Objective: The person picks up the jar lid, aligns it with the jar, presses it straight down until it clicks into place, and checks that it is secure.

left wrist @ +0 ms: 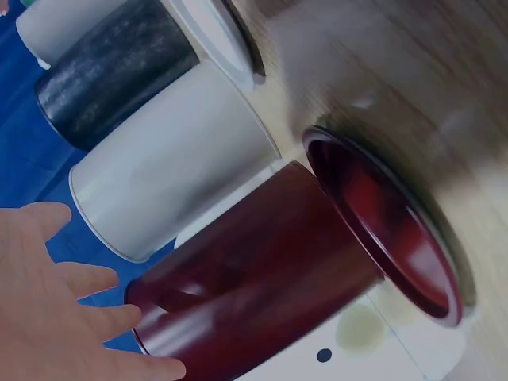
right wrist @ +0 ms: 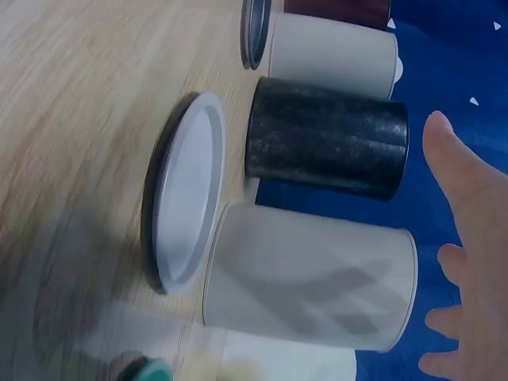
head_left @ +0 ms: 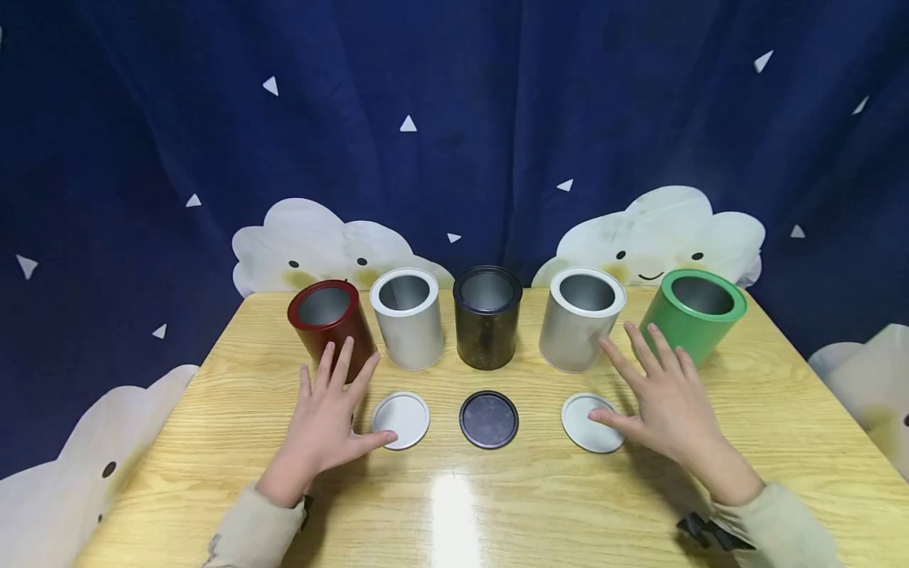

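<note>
My left hand (head_left: 323, 426) hovers with spread fingers before a dark red can (head_left: 372, 339), its thumb overlapping a left white lid (head_left: 402, 418) in the head view. A dark red lid (left wrist: 381, 214) lies in front of that can, hidden behind the hand from above. My right hand (head_left: 667, 402) is spread likewise near a green can (head_left: 703, 335), thumb over the right white lid (head_left: 585, 430). Between stand a left white can (head_left: 412, 335), a black can (head_left: 486, 335) and a right white can (head_left: 575, 335), all topless. Neither hand holds anything.
A black lid (head_left: 488, 420) lies on the wooden table (head_left: 525, 505) before the black can. Part of a green lid (right wrist: 152, 371) shows in the right wrist view. Behind the cans hangs a blue curtain (head_left: 483, 158) with clouds and white triangles.
</note>
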Motion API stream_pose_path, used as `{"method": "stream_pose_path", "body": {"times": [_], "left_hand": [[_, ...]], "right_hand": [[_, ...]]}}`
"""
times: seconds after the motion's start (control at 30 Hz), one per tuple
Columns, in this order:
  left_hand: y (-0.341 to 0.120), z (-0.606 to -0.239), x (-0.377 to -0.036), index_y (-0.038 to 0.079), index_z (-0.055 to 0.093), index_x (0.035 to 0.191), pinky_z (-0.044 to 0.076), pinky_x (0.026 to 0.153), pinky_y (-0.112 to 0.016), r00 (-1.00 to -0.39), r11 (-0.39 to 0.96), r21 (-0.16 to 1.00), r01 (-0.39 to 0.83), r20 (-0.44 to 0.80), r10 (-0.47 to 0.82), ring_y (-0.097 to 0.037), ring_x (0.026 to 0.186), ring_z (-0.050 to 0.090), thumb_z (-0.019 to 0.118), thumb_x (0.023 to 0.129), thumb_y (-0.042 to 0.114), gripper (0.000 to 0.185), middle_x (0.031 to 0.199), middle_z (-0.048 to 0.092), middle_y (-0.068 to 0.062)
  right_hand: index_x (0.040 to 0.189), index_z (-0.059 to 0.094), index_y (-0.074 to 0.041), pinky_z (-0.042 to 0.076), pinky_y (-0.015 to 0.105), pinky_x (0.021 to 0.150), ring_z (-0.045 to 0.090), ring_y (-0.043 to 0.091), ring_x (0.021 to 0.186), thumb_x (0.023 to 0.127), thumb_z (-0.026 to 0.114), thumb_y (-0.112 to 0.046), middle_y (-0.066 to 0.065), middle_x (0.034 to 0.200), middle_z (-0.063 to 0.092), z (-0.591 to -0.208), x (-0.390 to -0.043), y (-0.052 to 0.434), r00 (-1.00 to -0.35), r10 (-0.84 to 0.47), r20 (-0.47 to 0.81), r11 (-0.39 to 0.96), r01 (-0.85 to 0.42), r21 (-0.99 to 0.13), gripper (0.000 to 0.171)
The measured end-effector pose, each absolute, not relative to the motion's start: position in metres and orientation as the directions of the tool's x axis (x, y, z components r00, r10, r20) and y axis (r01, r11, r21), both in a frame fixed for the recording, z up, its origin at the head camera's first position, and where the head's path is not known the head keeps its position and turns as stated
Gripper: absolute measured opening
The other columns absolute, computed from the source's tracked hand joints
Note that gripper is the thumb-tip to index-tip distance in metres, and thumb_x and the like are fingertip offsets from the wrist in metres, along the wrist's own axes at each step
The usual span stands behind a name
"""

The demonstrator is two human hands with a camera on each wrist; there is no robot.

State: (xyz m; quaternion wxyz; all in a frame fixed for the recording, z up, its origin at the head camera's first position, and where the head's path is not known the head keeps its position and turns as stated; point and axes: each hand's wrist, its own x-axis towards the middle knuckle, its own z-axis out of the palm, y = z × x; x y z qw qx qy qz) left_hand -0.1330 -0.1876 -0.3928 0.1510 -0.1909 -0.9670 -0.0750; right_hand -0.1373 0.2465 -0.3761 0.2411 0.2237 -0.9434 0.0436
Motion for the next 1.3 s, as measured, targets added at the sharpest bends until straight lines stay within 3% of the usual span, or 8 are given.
{"method": "stream_pose_path", "body": {"times": [0.27,0.47,0.67,0.9,1.3], "left_hand": [[-0.205,-0.389,-0.130,0.022,0.031,0.142,0.019,0.093,-0.067,-0.856,0.882,0.126,0.454,0.337,0.393,-0.041,0.132,0.017,0.070,0.059,0.066,0.102,0.146,0.022,-0.019],[-0.218,-0.387,-0.130,0.011,0.041,0.136,0.026,0.093,-0.061,-0.797,0.834,0.137,0.534,0.409,0.443,-0.041,0.127,0.027,0.075,0.056,0.061,0.101,0.140,0.033,-0.020],[-0.230,-0.387,-0.129,0.008,0.045,0.133,0.031,0.094,-0.053,-0.780,0.813,0.163,0.559,0.436,0.449,-0.039,0.121,0.036,0.078,0.054,0.057,0.099,0.133,0.041,-0.019],[-0.246,-0.387,-0.127,0.013,0.043,0.135,0.040,0.085,-0.049,-0.789,0.801,0.201,0.564,0.418,0.450,-0.031,0.115,0.041,0.083,0.051,0.049,0.100,0.125,0.046,-0.013],[-0.263,-0.386,-0.124,0.015,0.040,0.138,0.040,0.082,-0.049,-0.821,0.811,0.239,0.534,0.376,0.430,-0.031,0.109,0.044,0.083,0.054,0.048,0.099,0.121,0.049,-0.013]], "right_hand": [[0.134,0.044,-0.013,0.036,0.057,0.083,0.039,0.042,0.117,0.065,0.063,-0.068,0.020,0.131,0.043,-0.376,-0.136,0.226,-0.764,-0.454,0.459,0.853,-0.521,-0.023,0.090],[0.124,0.054,-0.008,0.040,0.054,0.078,0.051,0.037,0.104,0.062,0.071,-0.060,0.017,0.119,0.052,-0.375,-0.137,0.205,-0.752,-0.469,0.463,0.819,-0.566,-0.091,0.082],[0.124,0.056,-0.010,0.043,0.049,0.077,0.055,0.032,0.099,0.061,0.072,-0.059,0.013,0.112,0.056,-0.377,-0.142,0.180,-0.721,-0.514,0.465,0.782,-0.617,-0.092,0.081],[0.121,0.059,-0.011,0.046,0.041,0.077,0.056,0.025,0.096,0.060,0.073,-0.058,0.007,0.108,0.058,-0.378,-0.147,0.142,-0.672,-0.585,0.454,0.706,-0.697,-0.122,0.078],[0.123,0.058,-0.012,0.046,0.036,0.073,0.056,0.021,0.093,0.065,0.072,-0.056,0.005,0.110,0.057,-0.374,-0.154,0.095,-0.651,-0.654,0.386,0.646,-0.745,-0.163,0.075]]}}
